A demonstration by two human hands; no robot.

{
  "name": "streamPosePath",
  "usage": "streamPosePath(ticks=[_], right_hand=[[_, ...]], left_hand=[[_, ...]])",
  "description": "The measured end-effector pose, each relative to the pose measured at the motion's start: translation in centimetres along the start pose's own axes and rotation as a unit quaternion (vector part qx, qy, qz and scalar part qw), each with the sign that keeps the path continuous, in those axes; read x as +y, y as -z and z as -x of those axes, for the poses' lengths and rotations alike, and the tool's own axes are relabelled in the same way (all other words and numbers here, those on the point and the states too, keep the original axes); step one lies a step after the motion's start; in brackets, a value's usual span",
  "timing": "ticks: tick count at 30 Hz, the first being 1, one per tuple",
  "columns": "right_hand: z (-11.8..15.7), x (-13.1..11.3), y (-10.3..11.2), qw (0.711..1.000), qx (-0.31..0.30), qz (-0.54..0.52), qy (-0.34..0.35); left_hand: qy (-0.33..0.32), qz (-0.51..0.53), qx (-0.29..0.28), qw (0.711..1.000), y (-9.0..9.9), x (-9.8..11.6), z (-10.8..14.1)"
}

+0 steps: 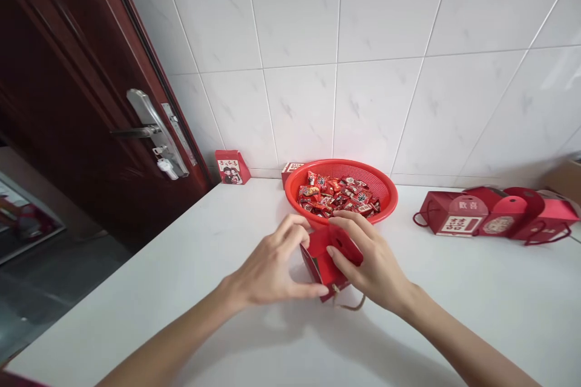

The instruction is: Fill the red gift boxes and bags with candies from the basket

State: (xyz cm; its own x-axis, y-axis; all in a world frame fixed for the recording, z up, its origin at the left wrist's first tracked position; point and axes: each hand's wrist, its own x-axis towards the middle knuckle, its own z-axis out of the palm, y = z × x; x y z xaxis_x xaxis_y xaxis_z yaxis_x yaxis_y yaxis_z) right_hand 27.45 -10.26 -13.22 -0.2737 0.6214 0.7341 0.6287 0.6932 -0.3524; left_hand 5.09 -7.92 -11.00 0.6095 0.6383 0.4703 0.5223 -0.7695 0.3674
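A small red paper gift box (pixel 327 265) with a twine cord (pixel 351 307) stands on the white table in front of me, its top flaps partly raised. Around its left side is my left hand (pixel 272 266), thumb at the near corner and fingers at the far edge. My right hand (pixel 374 257) grips the right flap, with the thumb on the inner face. Just behind the box, a red plastic basket (pixel 388 193) holds many wrapped candies (pixel 336 195). My fingers cover parts of the box, and its inside is mostly hidden.
Several red gift boxes (pixel 494 217) with cord handles stand in a row at the right. A red box (pixel 231 168) is by the wall at the left, and another (pixel 290 170) sits behind the basket. A brown door (pixel 91 60) with keys (pixel 167 166) adjoins the white table (pixel 181 266).
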Motion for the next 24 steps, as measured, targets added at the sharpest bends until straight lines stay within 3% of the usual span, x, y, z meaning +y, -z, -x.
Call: streamPosePath(ticks=[3,7,9,13,17,20,24], right_hand=[[0.5,1.4,0.1,0.997,-0.017,-0.024,-0.075],[0.5,3.6,1.6,0.991,-0.015,-0.053,-0.119],[0.5,4.5,2.2,0.995,-0.025,-0.02,-0.098],[0.6,5.1,2.4,0.989,-0.055,0.14,0.005],[0.7,4.3,2.2,0.976,-0.121,0.173,0.056],[0.7,3.6,2.4,0.976,-0.166,0.136,0.025],[0.5,3.0,2.8,0.969,-0.227,0.094,-0.025]], left_hand=[[0.003,0.016,0.0,1.0,-2.6,0.2,-0.1],[-0.053,0.017,0.011,0.998,-4.2,0.1,-0.4],[-0.108,0.005,0.031,0.994,-4.5,0.0,-0.5],[-0.22,-0.055,0.047,0.973,-5.1,0.0,-0.7],[-0.215,-0.069,-0.042,0.973,-5.9,0.2,-1.0],[-0.196,0.015,-0.095,0.976,-5.8,0.6,-1.6],[-0.117,0.143,-0.182,0.966,-3.8,1.6,-2.6]])
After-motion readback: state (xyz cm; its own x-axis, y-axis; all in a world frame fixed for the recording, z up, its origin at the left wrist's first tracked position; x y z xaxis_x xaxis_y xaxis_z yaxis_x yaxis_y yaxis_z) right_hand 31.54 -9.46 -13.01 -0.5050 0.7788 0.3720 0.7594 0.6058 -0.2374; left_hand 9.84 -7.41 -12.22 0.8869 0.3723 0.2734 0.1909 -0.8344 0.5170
